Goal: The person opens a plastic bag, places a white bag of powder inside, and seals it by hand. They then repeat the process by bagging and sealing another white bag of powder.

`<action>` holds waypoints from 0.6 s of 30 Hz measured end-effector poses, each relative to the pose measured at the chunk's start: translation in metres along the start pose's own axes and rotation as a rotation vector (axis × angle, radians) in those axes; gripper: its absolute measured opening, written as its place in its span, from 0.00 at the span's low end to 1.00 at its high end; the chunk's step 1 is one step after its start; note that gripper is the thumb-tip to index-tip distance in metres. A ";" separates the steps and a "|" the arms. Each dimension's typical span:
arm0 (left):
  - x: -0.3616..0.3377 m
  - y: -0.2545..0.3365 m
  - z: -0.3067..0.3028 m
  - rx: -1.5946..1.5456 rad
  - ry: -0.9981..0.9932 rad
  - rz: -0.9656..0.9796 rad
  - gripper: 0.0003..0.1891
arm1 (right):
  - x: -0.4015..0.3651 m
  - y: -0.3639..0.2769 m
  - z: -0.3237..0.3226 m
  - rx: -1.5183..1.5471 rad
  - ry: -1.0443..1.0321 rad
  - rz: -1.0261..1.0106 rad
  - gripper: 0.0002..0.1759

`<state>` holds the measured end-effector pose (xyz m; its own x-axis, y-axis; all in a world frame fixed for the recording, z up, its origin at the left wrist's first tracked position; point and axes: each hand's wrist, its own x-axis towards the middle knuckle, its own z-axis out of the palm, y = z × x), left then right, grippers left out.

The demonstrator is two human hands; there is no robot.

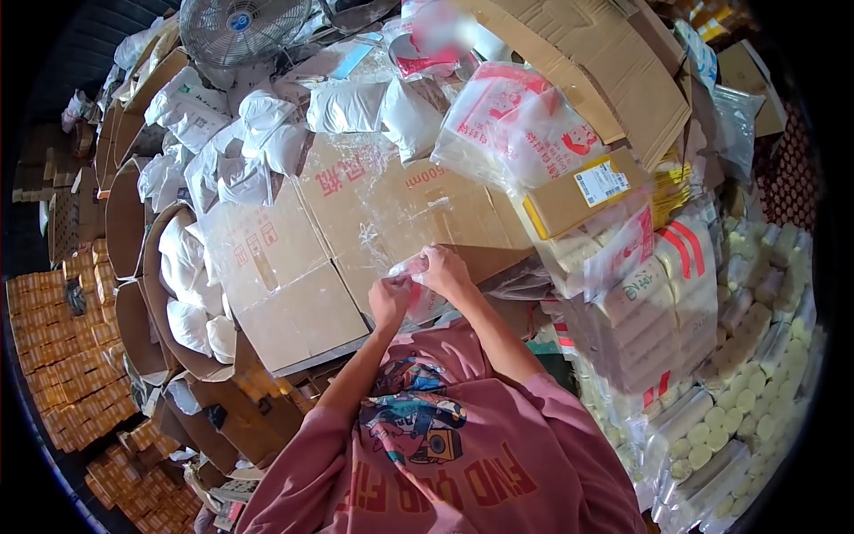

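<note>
Close in front of my chest, a small clear plastic bag [424,305] with red print is held between both hands. My left hand [390,301] is closed, its fingers pinching the bag's upper part. My right hand [445,271] sits slightly higher and farther right, also closed on the bag's top edge. What the bag contains is hard to make out. Beneath the hands lies flattened cardboard [356,209] with red lettering, covering the work surface.
White filled pouches [347,107] lie along the far edge; more fill a carton [165,258] at left. A large printed plastic bag [511,125] and a brown labelled box [583,193] are at right, above wrapped white packs [645,311]. A fan [240,31] stands at the back.
</note>
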<state>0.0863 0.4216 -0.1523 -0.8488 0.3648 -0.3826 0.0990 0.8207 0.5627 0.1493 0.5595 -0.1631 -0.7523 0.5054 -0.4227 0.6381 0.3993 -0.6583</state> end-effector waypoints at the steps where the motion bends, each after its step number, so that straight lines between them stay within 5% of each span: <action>1: 0.001 -0.002 0.002 -0.005 0.002 0.002 0.15 | 0.000 0.002 0.001 0.002 0.001 0.001 0.21; 18: 0.004 -0.048 0.011 -0.318 -0.284 0.080 0.20 | 0.004 0.011 -0.009 0.076 -0.063 -0.181 0.24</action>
<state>0.0834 0.3884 -0.1887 -0.6641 0.5649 -0.4897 -0.0436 0.6246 0.7797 0.1543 0.5726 -0.1666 -0.8638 0.3809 -0.3298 0.4793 0.4193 -0.7710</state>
